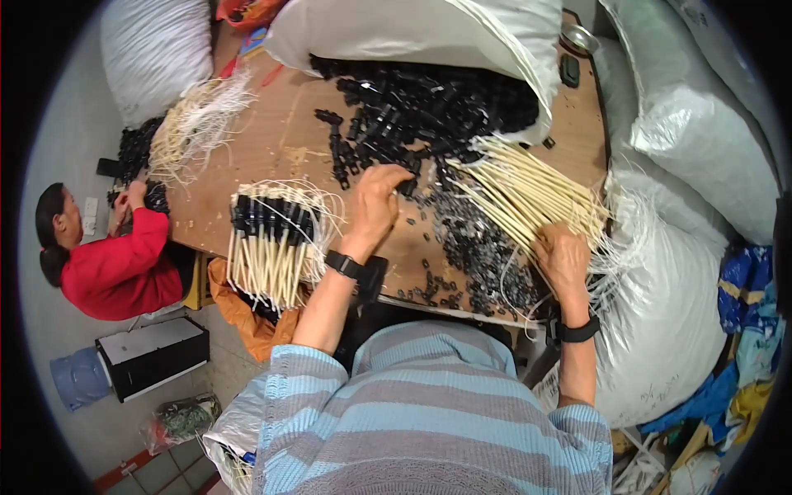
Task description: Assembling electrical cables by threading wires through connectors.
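My left hand (378,202) reaches over the table with its fingers closed on a small black plastic piece (406,183) at the front of a heap of black plastic parts (421,103). On the right, my right hand (564,257) is closed at the near edge of a bundle of thin cream rods (528,186), gripping a rod there. White strings (606,239) trail from the rods' right ends. Left of my left hand lies a batch of rods (268,252) with black parts fitted at their far ends and white strings around them.
Small dark and clear pieces (478,239) are strewn between my hands on the wooden table (247,148). A white sack (412,33) lies open behind the heap. Full sacks (668,313) crowd the right side. A person in red (120,256) works at the left end.
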The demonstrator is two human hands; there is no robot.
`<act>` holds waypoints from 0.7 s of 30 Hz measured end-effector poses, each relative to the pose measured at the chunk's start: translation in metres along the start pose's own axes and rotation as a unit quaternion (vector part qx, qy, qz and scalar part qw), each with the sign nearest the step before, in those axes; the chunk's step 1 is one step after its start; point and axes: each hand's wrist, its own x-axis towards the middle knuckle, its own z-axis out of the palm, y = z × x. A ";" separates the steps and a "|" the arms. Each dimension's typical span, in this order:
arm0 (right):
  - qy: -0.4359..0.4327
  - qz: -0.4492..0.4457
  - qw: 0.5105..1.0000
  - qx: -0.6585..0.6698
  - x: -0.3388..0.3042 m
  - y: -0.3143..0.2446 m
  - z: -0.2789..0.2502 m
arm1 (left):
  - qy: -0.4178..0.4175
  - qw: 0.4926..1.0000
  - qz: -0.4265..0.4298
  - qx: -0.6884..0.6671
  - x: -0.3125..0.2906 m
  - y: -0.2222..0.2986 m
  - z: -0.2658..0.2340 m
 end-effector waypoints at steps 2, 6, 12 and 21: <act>-0.054 -0.008 0.998 0.009 0.003 0.000 0.006 | 0.049 0.995 0.062 0.066 -0.004 -0.006 -0.009; -0.026 0.033 0.999 -0.011 -0.018 0.027 0.025 | -0.097 0.993 0.045 0.041 0.008 0.023 0.007; 0.057 -0.032 0.993 0.098 -0.005 -0.001 0.000 | -0.123 0.982 0.004 0.142 0.005 0.025 0.003; -0.046 0.045 0.934 0.351 -0.019 -0.045 -0.002 | -0.095 0.977 0.076 0.175 0.003 -0.003 0.018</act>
